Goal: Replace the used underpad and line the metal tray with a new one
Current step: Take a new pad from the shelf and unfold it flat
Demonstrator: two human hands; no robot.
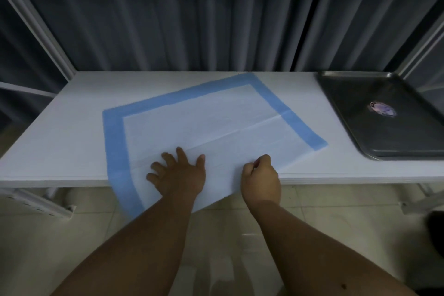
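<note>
A white underpad [204,120] with a blue border lies spread at an angle on the white table [60,142], its near corner hanging over the front edge. My left hand [179,174] presses flat on the pad's near part with fingers spread. My right hand [260,179] has its fingers curled and pinches the pad at its near edge. The bare metal tray [355,132] sits at the table's right end, apart from the pad, with a small round sticker [382,108] inside it.
Dark grey curtains [192,14] hang close behind the table. White frame posts [36,24] stand at the back left and right. Pale tiled floor [72,243] lies below the table's front edge. A dark object [436,228] shows at the far right on the floor.
</note>
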